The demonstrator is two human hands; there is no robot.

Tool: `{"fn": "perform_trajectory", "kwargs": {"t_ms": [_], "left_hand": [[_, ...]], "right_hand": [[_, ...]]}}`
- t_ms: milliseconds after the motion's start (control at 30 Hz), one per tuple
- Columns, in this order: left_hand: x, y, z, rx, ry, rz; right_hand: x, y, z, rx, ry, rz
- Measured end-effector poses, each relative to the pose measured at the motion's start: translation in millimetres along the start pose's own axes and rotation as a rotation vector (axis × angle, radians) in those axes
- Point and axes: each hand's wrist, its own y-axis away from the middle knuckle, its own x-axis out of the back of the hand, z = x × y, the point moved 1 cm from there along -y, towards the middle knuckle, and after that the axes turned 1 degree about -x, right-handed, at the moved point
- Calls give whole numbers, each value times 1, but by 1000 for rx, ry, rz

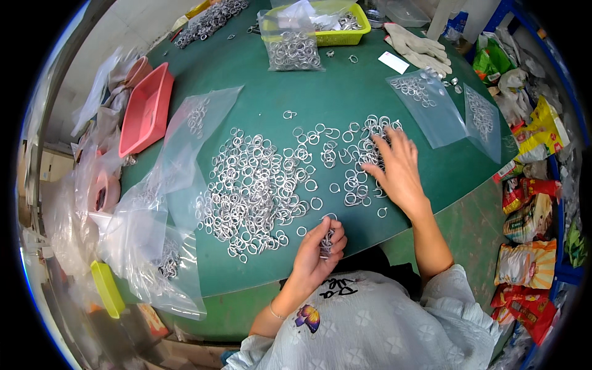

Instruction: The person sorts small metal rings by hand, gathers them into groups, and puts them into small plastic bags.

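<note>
My left hand [313,254] is closed around several small metal rings [327,244] by the near edge of the green table [271,102]. One ring stands up from between its thumb and fingers. My right hand [401,172] lies with fingers spread over a smaller cluster of rings [357,180], its fingertips touching some of them. The rings are silver, and many look like clasps with a small tab. A wide heap of rings [246,182] spreads to the left of both hands. A few single rings lie loose between heap and cluster.
Clear plastic bags with rings lie at right [428,102] and left [179,148]. A pink tray [163,92] sits far left. At the back stand a yellow basket [364,28] and a filled bag [295,52], with white gloves [419,48] to their right. Colourful packets [527,265] hang beyond the right edge.
</note>
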Motion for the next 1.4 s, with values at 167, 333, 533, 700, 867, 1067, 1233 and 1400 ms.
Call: {"fn": "perform_trajectory", "kwargs": {"t_ms": [167,333,533,700,867,1067,1233,1400], "left_hand": [[0,4,1,-13,65,-121],[0,5,-2,43,14,-40],[-1,10,3,-20,-60,-22],[2,5,0,46,-64,-127],[10,3,-1,80,-125,-179],[-33,0,-5,90,-126,218],[4,-7,-10,226,-86,-281],[-19,2,-8,116,-300,-13]], "right_hand": [[-10,25,-28,268,-127,-182],[-19,36,-48,590,-452,-427],[3,5,-7,131,-557,92],[5,-11,24,96,-252,138],[23,-5,21,-21,-468,132],[45,26,-24,388,-883,-383],[23,6,19,-91,-547,47],[8,4,34,-30,-307,158]]}}
